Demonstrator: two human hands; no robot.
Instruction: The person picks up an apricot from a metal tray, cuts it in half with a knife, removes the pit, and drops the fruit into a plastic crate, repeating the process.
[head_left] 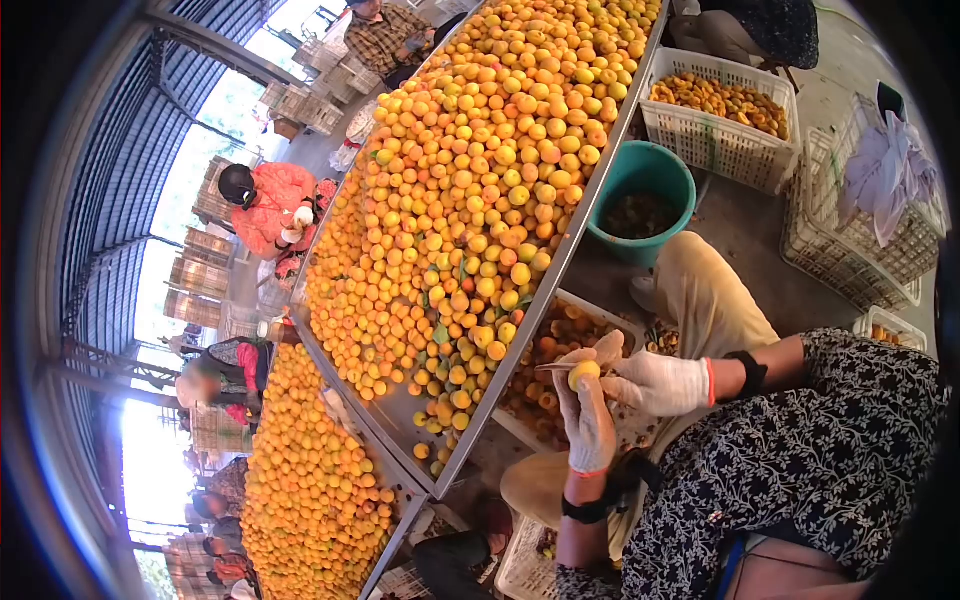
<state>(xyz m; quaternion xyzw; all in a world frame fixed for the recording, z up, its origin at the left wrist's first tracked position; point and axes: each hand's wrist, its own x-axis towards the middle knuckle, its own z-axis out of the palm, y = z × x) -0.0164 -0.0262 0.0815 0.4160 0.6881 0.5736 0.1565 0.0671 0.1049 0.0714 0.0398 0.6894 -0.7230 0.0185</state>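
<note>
My left hand (pixel 590 428), in a white glove with an orange cuff, has its fingers closed around a yellow apricot (pixel 584 373). Against it, my right hand (pixel 660 384), gloved the same way, is closed; a thin blade, seemingly of a small knife (pixel 556 367), sticks out across the top of the fruit. Its handle is hidden by the fingers. Both hands are above a white crate (pixel 518 425) of halved apricots, in front of my knees.
A metal-edged table (pixel 543 300) heaped with whole apricots runs beside me. A teal bucket (pixel 642 195), a crate of apricot halves (pixel 716 150) and stacked crates (pixel 850 240) stand on the floor. Co-workers sit across the table, one in an orange top (pixel 272 205).
</note>
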